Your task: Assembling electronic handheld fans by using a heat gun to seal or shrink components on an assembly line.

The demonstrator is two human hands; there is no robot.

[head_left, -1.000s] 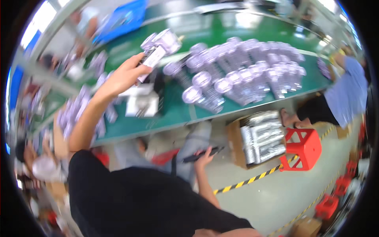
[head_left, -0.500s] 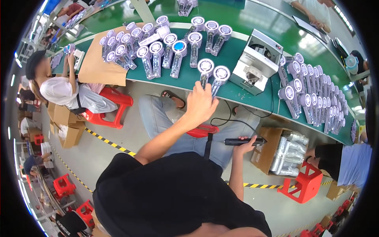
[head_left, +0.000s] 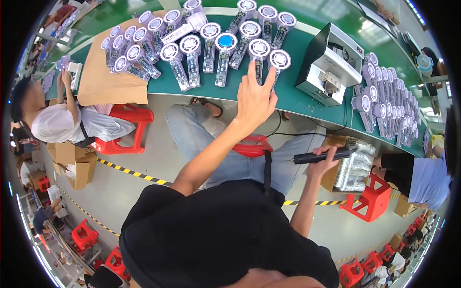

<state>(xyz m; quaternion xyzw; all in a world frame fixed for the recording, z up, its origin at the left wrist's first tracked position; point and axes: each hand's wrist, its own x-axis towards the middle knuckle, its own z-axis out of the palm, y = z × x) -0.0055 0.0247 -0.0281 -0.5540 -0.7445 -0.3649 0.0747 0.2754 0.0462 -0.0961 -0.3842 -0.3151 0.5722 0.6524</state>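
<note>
On the green bench my left hand (head_left: pixel 256 102) reaches forward with its fingers spread. Its fingertips touch the handles of two pale lilac handheld fans, the left one (head_left: pixel 259 48) and the right one (head_left: pixel 280 59). Both have round heads and exposed circuitry in the handle; my fingers partly cover the handles. Lower right, my right hand (head_left: pixel 321 161) grips a black electric screwdriver (head_left: pixel 307 157) over my thigh, its thin tip pointing left. Just beyond the two fans stand more of the same, among them one with a blue disc (head_left: pixel 225 41) on its head.
A grey-white screw feeder machine (head_left: pixel 331 67) stands right of the fans, with a black cable by it. Further right are rows of fans (head_left: pixel 379 103). Brown cardboard (head_left: pixel 113 89) covers the bench's left. A box of silvery wrapped packs (head_left: pixel 353 170) sits beside my right hand. A co-worker (head_left: pixel 57 122) sits left.
The two fans under my left hand have slid away from me toward the others, and its fingers have straightened. My right hand has moved a little to the right with the screwdriver. The view has shifted.
</note>
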